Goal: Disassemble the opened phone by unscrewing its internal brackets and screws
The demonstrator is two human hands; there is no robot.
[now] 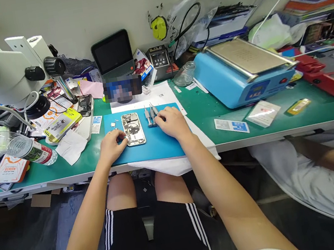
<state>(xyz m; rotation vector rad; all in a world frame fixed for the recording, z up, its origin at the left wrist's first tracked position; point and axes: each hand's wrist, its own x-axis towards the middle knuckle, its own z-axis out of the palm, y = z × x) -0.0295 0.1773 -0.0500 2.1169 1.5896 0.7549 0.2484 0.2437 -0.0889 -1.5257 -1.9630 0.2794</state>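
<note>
An opened smartphone [133,129] with its inner parts bare lies on a blue mat [164,147]. At the phone's left edge is my left hand [112,146], fingers curled and thumb close to the forefinger; anything between the fingertips is too small to make out. My right hand [172,120] is closed at the right end of a small group of precision screwdrivers [148,117], its fingertips on one of them. The screwdrivers lie to the right of the phone. Several tiny loose parts [113,125] rest on the mat, left of the phone's top.
A microscope [12,69] overhangs the left side, above a water bottle [36,150] and boxes. A blue heating plate machine [241,75] stands at right. Behind the mat are a propped phone [122,89] and a dark screen [112,51]. Another person's arm [327,154] is at far right.
</note>
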